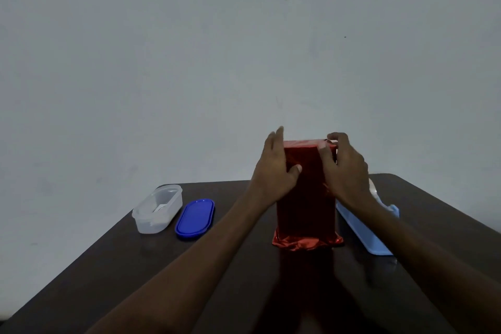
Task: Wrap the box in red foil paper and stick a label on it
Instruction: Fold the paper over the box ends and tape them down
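We see a dark brown table against a bare grey wall (dim light), with the box in red foil paper upright right of centre. Our left hand lies flat-fingered on its left side; our right hand pinches foil at the top edge. A clear container and blue lid sit left, a light-blue tape dispenser right.

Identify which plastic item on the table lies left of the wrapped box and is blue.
The blue oval lid, lying flat between the clear container and the box; the light-blue tray sits right.
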Tool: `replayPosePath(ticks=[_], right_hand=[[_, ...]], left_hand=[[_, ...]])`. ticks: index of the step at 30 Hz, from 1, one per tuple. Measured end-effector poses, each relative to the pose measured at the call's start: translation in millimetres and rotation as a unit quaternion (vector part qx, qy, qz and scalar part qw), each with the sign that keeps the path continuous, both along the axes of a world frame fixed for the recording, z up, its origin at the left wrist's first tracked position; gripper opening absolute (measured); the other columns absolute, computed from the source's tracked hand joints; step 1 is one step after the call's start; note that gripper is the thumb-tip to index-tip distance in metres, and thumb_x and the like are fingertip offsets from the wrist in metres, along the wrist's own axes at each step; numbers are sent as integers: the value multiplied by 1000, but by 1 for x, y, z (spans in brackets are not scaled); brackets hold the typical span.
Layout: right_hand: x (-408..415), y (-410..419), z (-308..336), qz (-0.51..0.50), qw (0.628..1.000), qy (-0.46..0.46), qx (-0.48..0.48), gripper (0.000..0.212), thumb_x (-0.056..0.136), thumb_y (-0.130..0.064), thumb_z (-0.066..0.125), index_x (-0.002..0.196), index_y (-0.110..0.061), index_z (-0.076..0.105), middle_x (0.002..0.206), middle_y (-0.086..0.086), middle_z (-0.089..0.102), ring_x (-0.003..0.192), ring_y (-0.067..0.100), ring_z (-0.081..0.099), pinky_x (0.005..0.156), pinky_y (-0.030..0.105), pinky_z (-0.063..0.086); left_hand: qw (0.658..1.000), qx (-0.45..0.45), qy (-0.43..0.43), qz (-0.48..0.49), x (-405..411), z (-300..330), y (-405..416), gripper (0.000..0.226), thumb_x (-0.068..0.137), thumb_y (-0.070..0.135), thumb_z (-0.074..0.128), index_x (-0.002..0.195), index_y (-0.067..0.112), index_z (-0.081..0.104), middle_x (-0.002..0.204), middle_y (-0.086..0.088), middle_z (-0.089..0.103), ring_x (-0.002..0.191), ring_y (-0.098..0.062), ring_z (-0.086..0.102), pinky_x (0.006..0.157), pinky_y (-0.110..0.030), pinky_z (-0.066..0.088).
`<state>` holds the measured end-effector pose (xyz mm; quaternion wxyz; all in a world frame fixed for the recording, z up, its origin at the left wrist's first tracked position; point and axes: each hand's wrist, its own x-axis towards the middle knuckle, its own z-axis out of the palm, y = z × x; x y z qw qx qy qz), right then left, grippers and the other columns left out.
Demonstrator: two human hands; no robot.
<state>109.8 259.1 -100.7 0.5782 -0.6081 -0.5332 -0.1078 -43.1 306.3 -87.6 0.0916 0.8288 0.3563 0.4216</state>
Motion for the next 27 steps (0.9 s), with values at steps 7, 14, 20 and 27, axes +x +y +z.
replayPosePath(ticks=[7,14,20,27], right_hand=[[-5,-9,-39,109,983,38,-143,55,102,-41,47,149,-18,30,119,4,63,108,24,61,84,28,40],[11,8,-54,132,940,124,-288,97,75,-90,32,129,-15,58,117,9,68,105,27,66,95,48,53],[8,14,-51,146,918,127,-346,49,94,-47,61,126,-9,61,116,13,68,100,29,67,89,43,56],[-1,15,-62,211,912,89,-342,85,67,-40,88,137,-16,45,122,5,68,107,22,67,94,44,55]], left_hand=[[970,-217,-103,-30,-13,-66,2,76,89,31,69,151,22,26,128,3,61,111,-11,60,90,-24,48],[945,-321,-63,1,-23,-93,14,63,82,45,73,137,23,52,124,-1,65,102,-14,64,86,-26,51],[935,-339,-101,13,-32,-74,15,40,86,48,69,116,22,69,107,1,72,82,-8,67,68,-19,52],[933,-350,-42,80,-51,-50,32,64,71,69,70,94,9,74,95,-11,75,90,-26,72,83,-39,60]])
